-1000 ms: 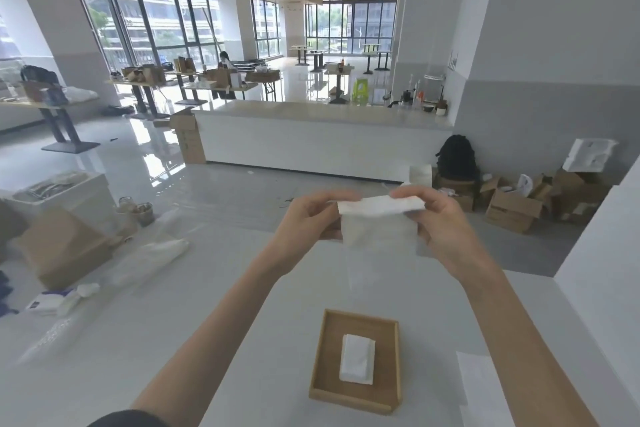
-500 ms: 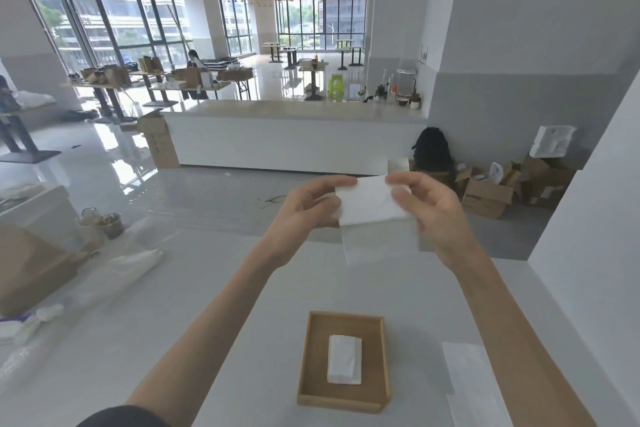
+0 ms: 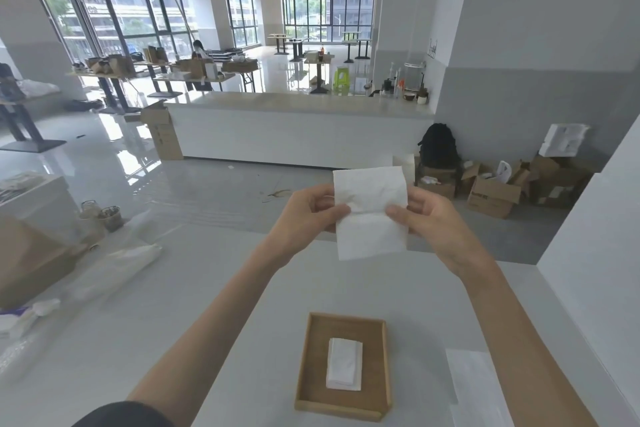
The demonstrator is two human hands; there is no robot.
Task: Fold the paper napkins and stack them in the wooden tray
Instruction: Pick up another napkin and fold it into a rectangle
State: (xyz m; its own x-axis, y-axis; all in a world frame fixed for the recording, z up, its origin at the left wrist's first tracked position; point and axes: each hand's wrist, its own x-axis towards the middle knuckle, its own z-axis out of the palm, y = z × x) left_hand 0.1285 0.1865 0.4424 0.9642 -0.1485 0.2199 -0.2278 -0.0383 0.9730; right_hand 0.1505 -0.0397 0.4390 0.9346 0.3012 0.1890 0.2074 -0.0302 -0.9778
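1. White paper napkin (image 3: 370, 213), a thin half-folded rectangle, is held upright in the air well above the white table (image 3: 173, 322), long axis vertical.
2. Left hand (image 3: 308, 215) and right hand (image 3: 426, 215) each pinch a side edge at the crease, equally near.
3. Shallow wooden tray (image 3: 308, 357) lies directly below, nearer the body, holding one small folded white napkin (image 3: 344, 369); open room all round.

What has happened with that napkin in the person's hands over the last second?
The napkin was pinched along its top edge a second ago, hanging down. Now the left hand and right hand grip it at mid-height, with paper standing above the fingers as well as below. Both hands kept hold throughout. The wooden tray still holds one folded napkin.
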